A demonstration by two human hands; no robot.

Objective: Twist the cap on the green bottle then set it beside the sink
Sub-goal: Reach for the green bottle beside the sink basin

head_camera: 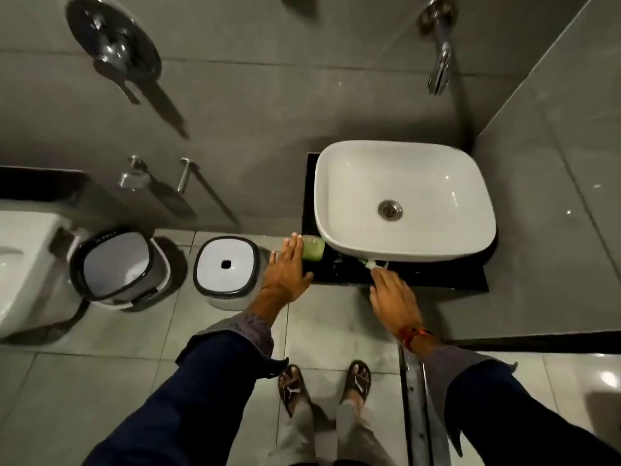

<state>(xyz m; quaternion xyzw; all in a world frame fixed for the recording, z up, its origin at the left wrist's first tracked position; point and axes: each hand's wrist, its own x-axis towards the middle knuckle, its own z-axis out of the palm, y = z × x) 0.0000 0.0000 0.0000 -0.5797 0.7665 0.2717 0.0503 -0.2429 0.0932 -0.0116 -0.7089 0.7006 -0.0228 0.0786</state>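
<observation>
The green bottle [314,249] rests on the black counter [437,279], against the left front corner of the white sink [403,156]. My left hand [288,269] lies flat with its fingers stretched out, and the fingertips reach the bottle's left side without wrapping around it. The bottle's cap is hidden from me. My right hand [393,297] reaches over the counter's front edge. Its fingertips meet a small white and green object [370,263] under the sink's front rim. The fingers hide whether they hold that object.
A wall tap [440,67] hangs above the sink. On the tiled floor to the left stand a lidded white bin [226,267] and a second bin [117,264], beside a toilet [20,264]. A grey wall closes off the right side. My sandalled feet [324,385] stand below the counter.
</observation>
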